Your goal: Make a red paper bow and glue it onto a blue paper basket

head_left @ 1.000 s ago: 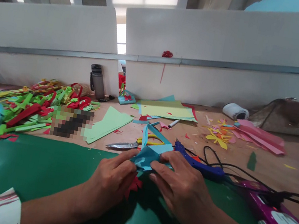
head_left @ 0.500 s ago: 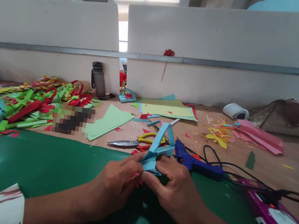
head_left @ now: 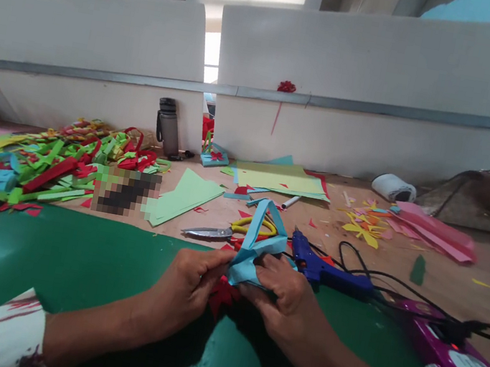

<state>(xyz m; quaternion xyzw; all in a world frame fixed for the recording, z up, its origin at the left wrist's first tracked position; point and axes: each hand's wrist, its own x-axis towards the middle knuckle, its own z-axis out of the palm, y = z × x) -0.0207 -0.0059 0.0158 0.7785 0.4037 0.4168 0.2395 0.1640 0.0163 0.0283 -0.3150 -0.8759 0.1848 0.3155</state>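
Observation:
Between both hands, a small light-blue paper basket [head_left: 246,264] with a looped strip handle is held above the green mat [head_left: 108,260]. My left hand [head_left: 190,280] pinches its left edge between thumb and fingers. On the other side, my right hand [head_left: 286,292] is closed around the basket's right part, fingers over it and thumb underneath. A red paper flower [head_left: 222,296] shows just below the basket; whether it is attached I cannot tell. Just beyond the hands are yellow-handled scissors [head_left: 212,233] and a blue glue gun [head_left: 327,271].
A heap of green and red paper pieces [head_left: 62,167] covers the left. Green sheets [head_left: 185,198], a dark bottle [head_left: 168,129] and a yellow sheet [head_left: 279,178] lie or stand farther back. At right are a purple power strip [head_left: 427,333], black cables, yellow paper flowers [head_left: 362,229] and a bag [head_left: 474,199].
My left hand has shifted slightly left and now pinches the basket's edge. More of the red flower shows beneath. The whole view has moved a little.

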